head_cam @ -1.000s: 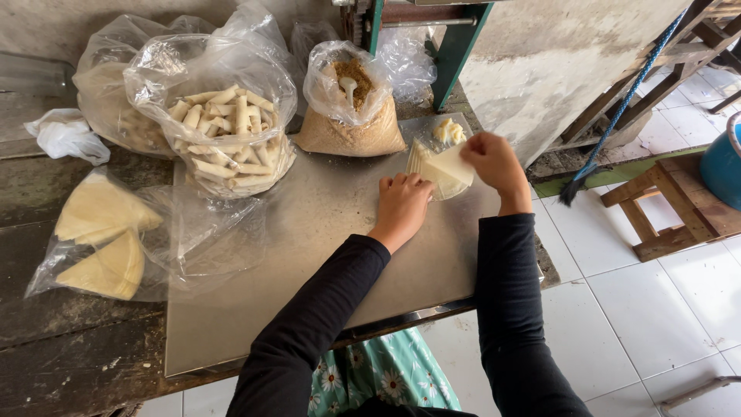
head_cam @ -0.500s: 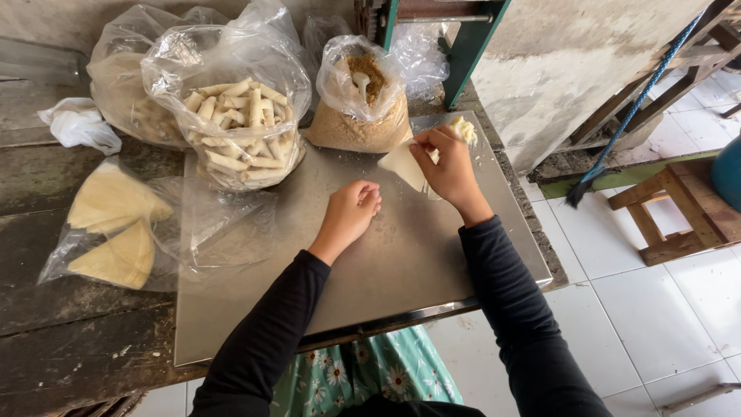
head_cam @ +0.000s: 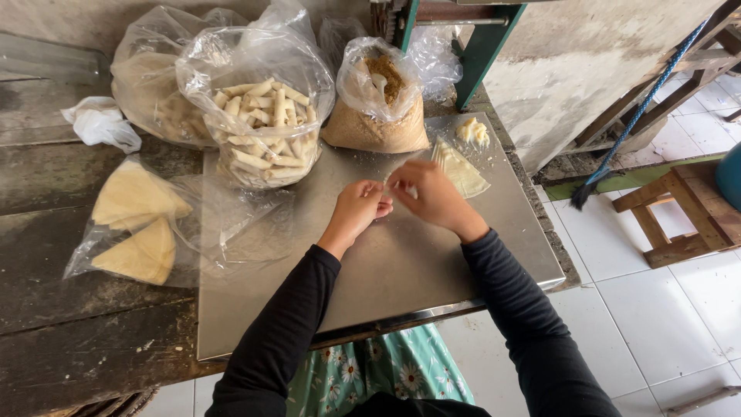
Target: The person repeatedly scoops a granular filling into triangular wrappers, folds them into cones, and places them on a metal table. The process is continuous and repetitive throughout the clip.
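A dark, weathered wooden table [head_cam: 69,340] carries a flat steel sheet [head_cam: 401,270] where a person in black sleeves works, seen from above. At the sheet's far edge stands a clear plastic bag of pale rolled pastries [head_cam: 262,131], open at the top, with a second filled bag [head_cam: 150,89] behind it and a bag of brown crumbs [head_cam: 378,116] to its right. On the wood at left, a flat plastic bag holds triangular folded wrappers [head_cam: 135,224]; a crumpled white bag [head_cam: 100,123] lies beyond it. A wooden stool [head_cam: 679,220] stands on the white tiles at right. Over the middle of the sheet, the left hand [head_cam: 359,208] and right hand [head_cam: 432,197] meet, fingers curled together and pinching a small pale piece between them; what it is cannot be told. Just beyond the right hand lies a stack of triangular wrappers [head_cam: 463,170], with a small lump of pale filling [head_cam: 472,133] past it.
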